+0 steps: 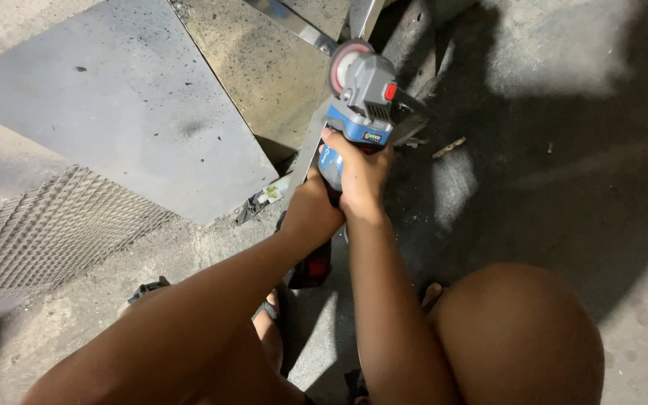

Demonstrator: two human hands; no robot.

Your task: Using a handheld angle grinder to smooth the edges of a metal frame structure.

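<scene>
Gritty concrete floor [564, 150]; hands [343, 191] grip blue-grey grinder [365, 97].

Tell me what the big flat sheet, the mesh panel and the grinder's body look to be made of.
Flat sheet: likely steel plate, dull grey, matte, with dark smudges and a straight-cut edge.
Mesh panel: apparently expanded metal, grey, with a regular diamond pattern of openings.
Grinder body: seemingly moulded plastic housing in grey and blue, smooth, with a red button; the head may be cast metal. Both the left hand and right hand grip it.
</scene>
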